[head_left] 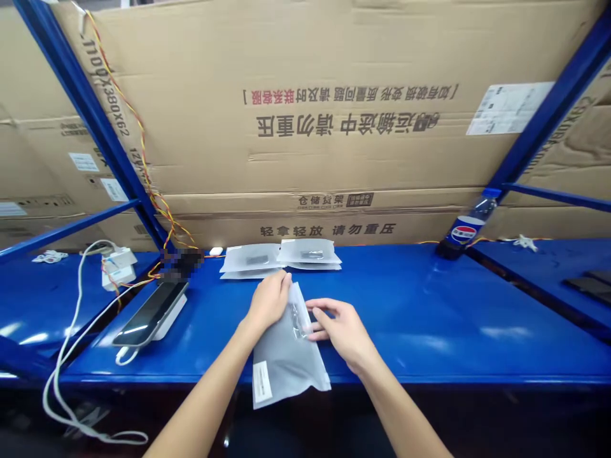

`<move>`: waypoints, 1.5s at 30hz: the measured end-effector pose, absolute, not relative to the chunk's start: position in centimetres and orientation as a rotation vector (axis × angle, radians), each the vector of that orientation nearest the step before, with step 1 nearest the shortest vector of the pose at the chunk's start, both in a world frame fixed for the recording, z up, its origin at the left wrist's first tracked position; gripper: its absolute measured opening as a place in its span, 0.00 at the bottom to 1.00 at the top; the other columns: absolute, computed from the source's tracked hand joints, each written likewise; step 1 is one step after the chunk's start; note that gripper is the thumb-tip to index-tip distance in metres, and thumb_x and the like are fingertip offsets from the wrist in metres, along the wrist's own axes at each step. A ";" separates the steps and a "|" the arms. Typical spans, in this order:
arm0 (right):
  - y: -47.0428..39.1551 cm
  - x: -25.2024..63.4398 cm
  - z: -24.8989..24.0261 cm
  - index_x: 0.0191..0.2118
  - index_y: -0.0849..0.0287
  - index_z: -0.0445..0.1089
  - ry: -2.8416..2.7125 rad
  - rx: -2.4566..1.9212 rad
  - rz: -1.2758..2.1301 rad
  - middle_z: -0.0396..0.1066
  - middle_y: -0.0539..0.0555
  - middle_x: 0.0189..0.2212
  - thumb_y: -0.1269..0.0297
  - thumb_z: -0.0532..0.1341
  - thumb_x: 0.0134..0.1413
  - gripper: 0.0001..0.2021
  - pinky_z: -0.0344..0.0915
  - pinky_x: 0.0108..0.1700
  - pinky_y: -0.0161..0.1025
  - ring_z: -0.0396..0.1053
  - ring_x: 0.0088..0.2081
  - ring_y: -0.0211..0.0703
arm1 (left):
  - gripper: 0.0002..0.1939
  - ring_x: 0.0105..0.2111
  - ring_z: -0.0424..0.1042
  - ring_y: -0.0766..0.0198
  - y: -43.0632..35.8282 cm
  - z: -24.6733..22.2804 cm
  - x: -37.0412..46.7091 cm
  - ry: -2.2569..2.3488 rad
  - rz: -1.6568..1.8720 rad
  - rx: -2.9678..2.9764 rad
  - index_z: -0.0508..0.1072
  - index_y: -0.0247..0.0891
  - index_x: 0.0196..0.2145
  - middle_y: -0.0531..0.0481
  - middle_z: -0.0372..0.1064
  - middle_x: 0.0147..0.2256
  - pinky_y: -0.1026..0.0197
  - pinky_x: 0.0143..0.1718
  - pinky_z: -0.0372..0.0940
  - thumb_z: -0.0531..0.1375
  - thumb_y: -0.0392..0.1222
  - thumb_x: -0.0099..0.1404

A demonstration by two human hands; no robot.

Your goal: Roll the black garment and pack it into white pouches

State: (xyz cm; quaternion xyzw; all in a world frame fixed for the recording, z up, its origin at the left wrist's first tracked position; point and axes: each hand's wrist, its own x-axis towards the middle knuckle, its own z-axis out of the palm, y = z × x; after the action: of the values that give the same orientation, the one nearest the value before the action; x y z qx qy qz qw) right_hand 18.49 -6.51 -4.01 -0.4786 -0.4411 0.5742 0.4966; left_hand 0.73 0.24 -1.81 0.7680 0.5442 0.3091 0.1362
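Note:
A frosted plastic zip bag point(289, 362) with a white label at its lower left corner hangs partly over the front edge of the blue shelf. My left hand point(270, 298) is closed on its upper left edge. At the right side of the bag, the curled fingers of my right hand point(341, 327) hold the edge of a small clear packet point(298, 321) with something dark in it. Whether that packet lies inside the bag or on it, I cannot tell. Behind my hands lie two piles of similar frosted bags, one on the left point(251, 259) and one on the right point(310, 254).
A phone-like device point(153, 312) rests tilted on a white stand at the left, near white cables point(60, 381) and a power adapter point(119, 267). A cola bottle point(468, 226) stands at the back right. Cardboard point(310, 159) forms the back wall between blue posts point(534, 121).

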 end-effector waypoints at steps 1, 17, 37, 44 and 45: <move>-6.6 18.4 -4.0 0.44 0.60 0.77 -1.044 -1.166 1.407 0.78 0.58 0.45 0.55 0.73 0.50 0.18 0.81 0.30 0.41 0.80 0.30 0.43 | 0.18 0.35 0.72 0.55 0.3 -1.8 0.7 1.576 0.899 2.224 0.65 0.43 0.31 0.48 0.72 0.31 0.57 0.39 0.61 0.46 0.46 0.79; -5.0 16.8 -2.5 0.23 0.58 0.67 -1.569 -1.193 1.462 0.70 0.46 0.21 0.60 0.72 0.42 0.13 0.63 0.27 0.32 0.67 0.25 0.37 | 0.16 0.44 0.77 0.53 -0.3 -1.8 0.2 1.661 0.893 2.300 0.70 0.42 0.40 0.45 0.78 0.41 0.56 0.46 0.66 0.45 0.43 0.80; -8.5 18.3 -5.0 0.65 0.54 0.67 -1.861 -1.439 0.233 0.71 0.66 0.61 0.50 0.65 0.63 0.29 0.62 0.65 0.66 0.66 0.64 0.68 | 0.15 0.53 0.77 0.52 -3.9 -1.0 -1.0 1.565 0.615 2.562 0.76 0.42 0.52 0.44 0.79 0.52 0.52 0.57 0.70 0.50 0.44 0.78; -5.3 21.0 -5.7 0.65 0.54 0.70 -1.929 -1.323 0.624 0.75 0.61 0.54 0.57 0.69 0.59 0.29 0.65 0.66 0.61 0.70 0.60 0.60 | 0.28 0.70 0.64 0.46 -6.8 -4.9 -0.6 1.555 0.588 2.479 0.59 0.43 0.73 0.38 0.65 0.68 0.42 0.67 0.64 0.51 0.47 0.80; -5.4 21.4 -5.6 0.64 0.52 0.71 -1.905 -1.276 0.677 0.75 0.59 0.56 0.57 0.68 0.59 0.28 0.64 0.67 0.59 0.69 0.61 0.58 | 0.28 0.71 0.61 0.45 -6.9 -4.9 -1.0 1.572 0.582 2.468 0.59 0.45 0.73 0.39 0.64 0.70 0.40 0.67 0.63 0.51 0.49 0.80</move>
State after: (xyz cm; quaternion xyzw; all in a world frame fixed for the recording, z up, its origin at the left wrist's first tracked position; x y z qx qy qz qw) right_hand 21.36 -5.41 -5.56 -0.4965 -0.7414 0.2635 0.3668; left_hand -0.96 -6.86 -4.87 0.8247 0.5251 0.1946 0.0788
